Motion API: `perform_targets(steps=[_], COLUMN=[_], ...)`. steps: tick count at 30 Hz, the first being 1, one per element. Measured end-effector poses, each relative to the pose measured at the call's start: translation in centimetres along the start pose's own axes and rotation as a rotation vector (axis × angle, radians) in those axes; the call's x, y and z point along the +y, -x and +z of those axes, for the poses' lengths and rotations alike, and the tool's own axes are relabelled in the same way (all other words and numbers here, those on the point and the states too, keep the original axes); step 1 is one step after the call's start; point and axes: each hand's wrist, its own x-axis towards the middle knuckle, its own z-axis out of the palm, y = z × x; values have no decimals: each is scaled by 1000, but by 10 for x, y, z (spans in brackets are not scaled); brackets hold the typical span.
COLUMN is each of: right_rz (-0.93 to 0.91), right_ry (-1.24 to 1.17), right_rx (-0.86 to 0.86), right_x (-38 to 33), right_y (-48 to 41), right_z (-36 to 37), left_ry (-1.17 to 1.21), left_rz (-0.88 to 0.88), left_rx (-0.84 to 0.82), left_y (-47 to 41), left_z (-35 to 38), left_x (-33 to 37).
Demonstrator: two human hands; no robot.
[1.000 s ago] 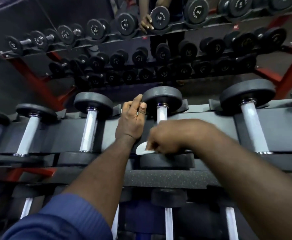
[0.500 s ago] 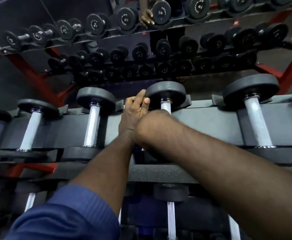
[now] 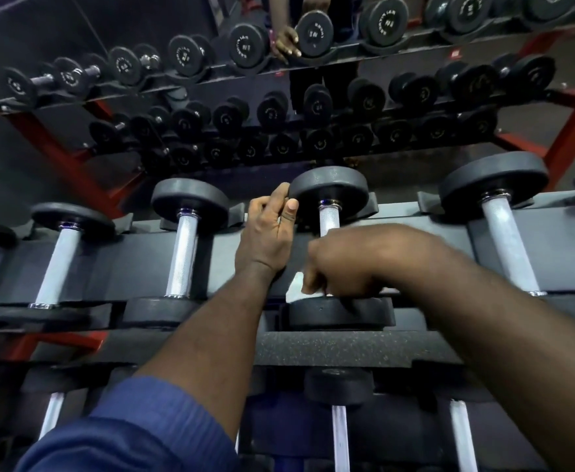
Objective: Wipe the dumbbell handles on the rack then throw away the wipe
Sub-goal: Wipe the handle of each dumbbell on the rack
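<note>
At 12 o'clock, wide mirror [image 3: 41, 158] full of reflected dumbbell rows. Below it, from 9 to 3 o'clock, rack [image 3: 313, 349] with speckled front rail at 6 o'clock. In the centre, middle dumbbell [image 3: 328, 189]; left neighbour [image 3: 182, 253] at 9 o'clock, right neighbour [image 3: 507, 240] at 3 o'clock, bare tray gaps between. Left hand [image 3: 265, 240] unclenched, straight fingers against the far head. Right hand [image 3: 340, 267] clenched around white wipe [image 3: 296, 289] on the handle [image 3: 328, 219], just beside the near head.

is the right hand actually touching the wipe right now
Touching. The head view shows the right hand curled over the dumbbell handle, with the white wipe sticking out from directly under its fingers, no gap between them.
</note>
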Motion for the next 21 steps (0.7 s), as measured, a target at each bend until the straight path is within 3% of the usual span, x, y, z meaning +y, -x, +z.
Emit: perform_targets(steps=[5,9,12,17,21], right_rz=[123,328,244,66,99], right_ry=[-441,-334,-407,-1033,-1152], right_rx=[197,226,147,92,153], right_x=[18,29,42,73,62], right_y=[22,30,11,2,-17], right_z=[25,40,62,80,95], left_ry=[-15,-18,-21,-42,-38], left_rz=[-6,-16,-23,-18,-29], left_rx=[18,34,35,35,34], left_y=[-3,-2,-3,-3,-3], left_z=[3,5,6,5,5], left_x=[-4,-4,-3,-3,-2])
